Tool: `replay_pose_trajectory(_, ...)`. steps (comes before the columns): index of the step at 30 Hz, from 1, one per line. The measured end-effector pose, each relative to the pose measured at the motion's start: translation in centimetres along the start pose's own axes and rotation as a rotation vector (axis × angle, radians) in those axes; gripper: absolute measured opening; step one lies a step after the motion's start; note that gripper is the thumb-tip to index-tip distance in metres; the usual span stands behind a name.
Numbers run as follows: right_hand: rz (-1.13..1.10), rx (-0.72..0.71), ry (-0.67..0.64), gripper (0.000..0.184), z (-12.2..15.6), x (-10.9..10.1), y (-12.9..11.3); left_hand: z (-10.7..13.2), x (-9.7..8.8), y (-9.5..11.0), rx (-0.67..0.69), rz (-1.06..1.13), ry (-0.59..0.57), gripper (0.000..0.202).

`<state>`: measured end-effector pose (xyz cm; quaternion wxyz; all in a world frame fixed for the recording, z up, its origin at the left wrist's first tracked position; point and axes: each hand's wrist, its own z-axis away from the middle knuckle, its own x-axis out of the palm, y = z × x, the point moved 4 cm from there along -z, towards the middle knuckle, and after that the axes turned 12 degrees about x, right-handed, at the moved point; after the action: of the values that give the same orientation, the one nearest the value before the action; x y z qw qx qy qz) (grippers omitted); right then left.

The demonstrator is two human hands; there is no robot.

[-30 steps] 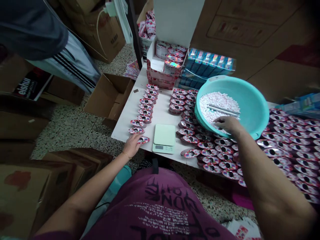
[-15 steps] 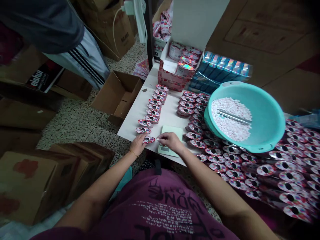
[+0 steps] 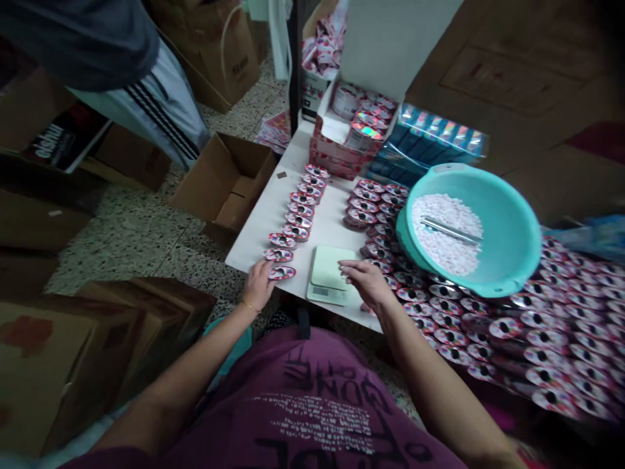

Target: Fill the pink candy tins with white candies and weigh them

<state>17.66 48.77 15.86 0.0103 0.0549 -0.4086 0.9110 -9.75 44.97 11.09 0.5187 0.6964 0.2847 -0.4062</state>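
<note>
At the front edge of the white table, my left hand [image 3: 258,286] grips the left end of an oval container [image 3: 282,273] with a red-and-white printed top and a dark opening. A row of similar containers [image 3: 299,219] stands just beyond it. My right hand [image 3: 365,280] hovers by the right side of a pale green scale [image 3: 328,273], fingers stretched out and nothing visible in them. To the right, many more oval containers [image 3: 450,336] stand close together. A turquoise basin [image 3: 510,225] holds small white pellets [image 3: 442,244] and a metal tube [image 3: 450,229].
Behind the containers stand an opened display box [image 3: 332,153] of printed packs and blue packages [image 3: 430,140] in clear wrap. An open carton [image 3: 219,185] is left of the table. Another person in striped trousers [image 3: 166,111] stands beyond it. More cartons [image 3: 49,358] fill the lower left.
My right hand has moved right, away from the container, and the small white thing at its fingertips no longer shows. My left hand and its container have shifted slightly left.
</note>
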Motion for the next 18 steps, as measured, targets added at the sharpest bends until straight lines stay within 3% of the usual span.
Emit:
replay_pose_trajectory(3,-0.270,-0.005,0.264,0.028,4.1,-8.0,0.0,-1.0,0.9,3.6,0.133,0.035,-0.039,0.038)
replay_pose_trajectory(6,-0.381,-0.033,0.438,0.029,7.2,-14.1,0.5,-3.5,4.9,11.2,0.441,0.224,-0.281,0.032)
replay_pose_trajectory(9,-0.404,-0.063,0.480,0.030,8.4,-17.2,0.4,-6.0,10.0,18.8,0.565,0.238,-0.488,0.051)
replay_pose_trajectory(11,-0.396,-0.094,0.499,0.028,8.5,-18.0,-0.5,-6.7,12.9,22.4,0.580,0.172,-0.598,0.054)
replay_pose_trajectory(14,-0.337,-0.146,0.530,0.028,8.1,-18.9,-2.6,-6.6,14.5,24.5,0.570,0.109,-0.636,0.042)
replay_pose_trajectory(16,-0.226,-0.198,0.562,0.028,7.0,-19.9,-4.2,-6.2,13.3,23.9,0.572,0.109,-0.598,0.039)
replay_pose_trajectory(18,-0.031,-0.239,0.585,0.026,5.1,-21.1,-5.7,-6.1,11.0,22.2,0.564,0.122,-0.546,0.041)
